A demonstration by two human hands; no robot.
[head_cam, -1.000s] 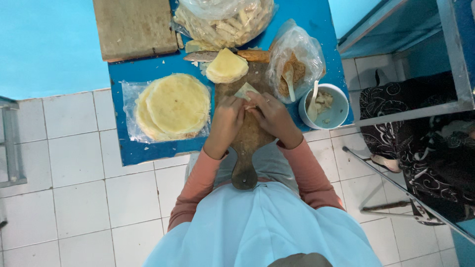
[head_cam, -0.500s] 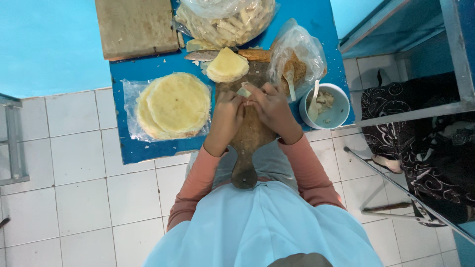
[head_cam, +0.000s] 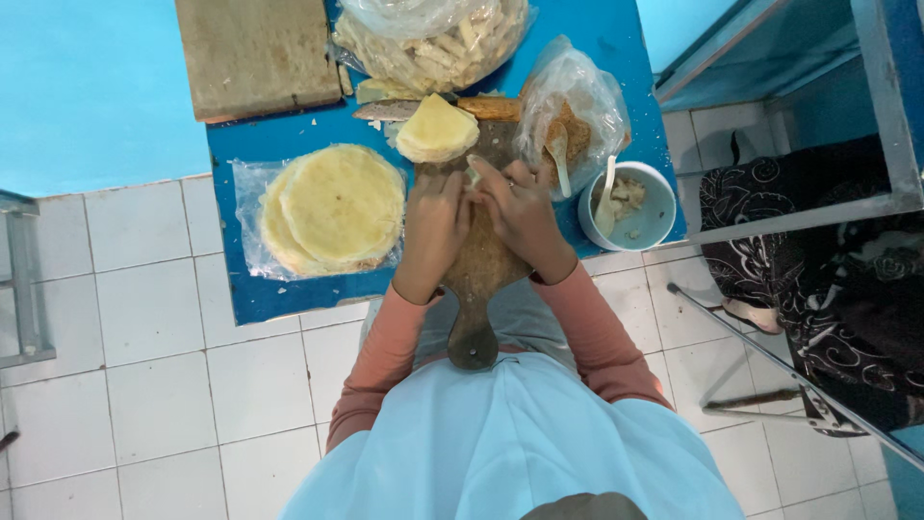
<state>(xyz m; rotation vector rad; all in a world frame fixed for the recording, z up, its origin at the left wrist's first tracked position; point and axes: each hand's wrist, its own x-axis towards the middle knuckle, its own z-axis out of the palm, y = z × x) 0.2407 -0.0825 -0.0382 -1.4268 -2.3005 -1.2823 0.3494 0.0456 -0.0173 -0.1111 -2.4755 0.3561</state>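
Dough piece [head_cam: 473, 176], small and pale, sits pinched between the fingertips of both hands over the wooden board [head_cam: 481, 260]. Left hand [head_cam: 435, 223] and right hand [head_cam: 520, 214] press together side by side, fingers curled around it. Just beyond the hands lies a folded stack of wrappers [head_cam: 436, 128]. Left of the left hand rests a round stack of flat wrappers [head_cam: 337, 207] on plastic. Right of the right hand stands a bowl [head_cam: 630, 207] with a spoon, all on the blue tabletop [head_cam: 250, 299].
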